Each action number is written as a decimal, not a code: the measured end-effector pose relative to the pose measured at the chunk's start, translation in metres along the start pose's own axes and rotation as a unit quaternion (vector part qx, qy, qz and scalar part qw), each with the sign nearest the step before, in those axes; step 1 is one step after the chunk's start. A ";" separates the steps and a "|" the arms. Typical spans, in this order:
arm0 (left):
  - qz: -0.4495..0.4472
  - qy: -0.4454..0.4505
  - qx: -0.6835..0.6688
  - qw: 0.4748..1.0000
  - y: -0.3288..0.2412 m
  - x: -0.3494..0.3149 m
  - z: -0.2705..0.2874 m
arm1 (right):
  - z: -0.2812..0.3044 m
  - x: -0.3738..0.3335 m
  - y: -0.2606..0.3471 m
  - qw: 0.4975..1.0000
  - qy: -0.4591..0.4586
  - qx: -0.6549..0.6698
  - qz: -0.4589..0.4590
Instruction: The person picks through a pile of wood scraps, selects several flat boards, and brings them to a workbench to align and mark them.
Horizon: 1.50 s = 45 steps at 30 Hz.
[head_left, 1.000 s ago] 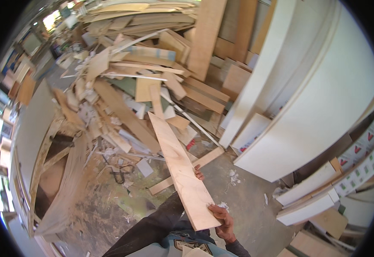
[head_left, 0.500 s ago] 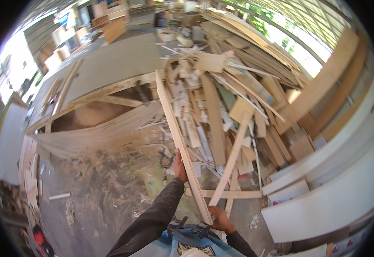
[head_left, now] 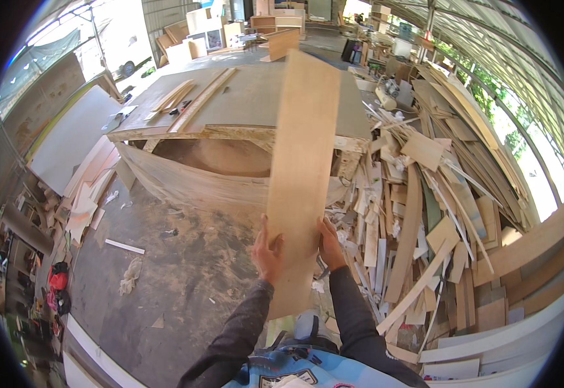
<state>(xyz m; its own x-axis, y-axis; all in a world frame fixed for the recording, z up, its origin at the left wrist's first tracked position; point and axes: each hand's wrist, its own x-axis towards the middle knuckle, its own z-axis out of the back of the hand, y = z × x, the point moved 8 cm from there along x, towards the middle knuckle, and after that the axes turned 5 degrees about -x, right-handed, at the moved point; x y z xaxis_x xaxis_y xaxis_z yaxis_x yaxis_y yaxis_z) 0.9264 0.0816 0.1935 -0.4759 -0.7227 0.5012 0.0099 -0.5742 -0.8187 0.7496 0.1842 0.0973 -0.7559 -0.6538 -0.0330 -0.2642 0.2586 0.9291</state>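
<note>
A long, pale wooden board (head_left: pixel 302 155) stands out in front of me, its broad face turned toward me and its far end reaching over the worktable (head_left: pixel 243 107). My left hand (head_left: pixel 268 252) grips its left edge, the thumb lying on the face. On the opposite edge, a little higher up, my right hand (head_left: pixel 331 244) is closed round the wood. The fingers behind the board are hidden. Its lower end hangs just above my legs.
Offcuts and strips (head_left: pixel 417 194) lie heaped on the right, beside long stacked boards (head_left: pixel 463 129). Narrow strips (head_left: pixel 198 103) rest on the worktable's left part. A white strip (head_left: pixel 125 246) and a crumpled scrap (head_left: pixel 130 277) lie on the dusty floor. Large panels (head_left: pixel 75 129) lean at left.
The board has turned from edge-on to face-on. My right hand has moved up from its near end to the right edge. My view has swung left toward the worktable.
</note>
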 end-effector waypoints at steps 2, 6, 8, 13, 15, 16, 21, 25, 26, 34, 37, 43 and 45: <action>-0.035 0.044 0.026 0.998 -0.010 0.008 -0.010 | -0.014 0.039 -0.017 1.000 0.004 0.011 0.003; -0.085 0.136 0.087 0.983 -0.006 0.033 -0.024 | -0.045 0.101 -0.048 0.988 0.002 0.151 -0.014; -0.121 0.168 0.116 0.971 0.011 0.050 -0.027 | -0.056 0.134 -0.060 0.981 0.008 0.189 -0.038; -0.093 0.226 0.148 0.958 0.070 0.088 -0.001 | -0.102 0.242 -0.064 0.972 0.029 0.213 -0.090; -0.071 0.239 0.154 0.956 0.094 0.097 0.017 | -0.121 0.283 -0.064 0.969 0.041 0.223 -0.099; -0.060 0.245 0.157 0.955 0.105 0.102 0.028 | -0.133 0.302 -0.065 0.967 0.047 0.227 -0.103; 0.005 0.194 0.183 0.964 0.146 0.141 0.090 | -0.187 0.382 -0.094 0.954 0.040 0.264 -0.138; 0.047 0.024 0.196 0.979 0.173 0.181 0.146 | -0.250 0.420 -0.130 0.943 0.055 0.276 -0.176; 0.053 -0.024 0.199 0.978 0.180 0.189 0.160 | -0.267 0.424 -0.138 0.942 0.059 0.267 -0.195; 0.242 -0.368 -0.104 0.892 0.331 0.230 0.206 | -0.372 0.462 -0.225 0.952 -0.046 0.119 -0.280; 0.312 -0.495 -0.059 0.809 0.390 0.228 0.225 | -0.405 0.480 -0.263 0.962 -0.081 0.072 -0.250; 0.322 -0.471 -0.170 0.804 0.422 0.309 0.251 | -0.430 0.522 -0.325 0.950 -0.117 -0.013 -0.290; 0.335 -0.463 -0.166 0.804 0.438 0.313 0.261 | -0.436 0.537 -0.332 0.946 -0.053 -0.087 -0.307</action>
<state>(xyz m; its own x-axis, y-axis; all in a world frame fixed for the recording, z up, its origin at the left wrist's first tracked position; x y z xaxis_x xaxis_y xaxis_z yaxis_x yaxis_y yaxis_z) 1.0113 -0.4963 0.0650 0.3984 -0.8915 -0.2157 -0.3167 0.0870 -0.9445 0.6926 -0.5624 -0.0682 -0.5491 -0.5659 -0.6150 -0.5782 -0.2742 0.7685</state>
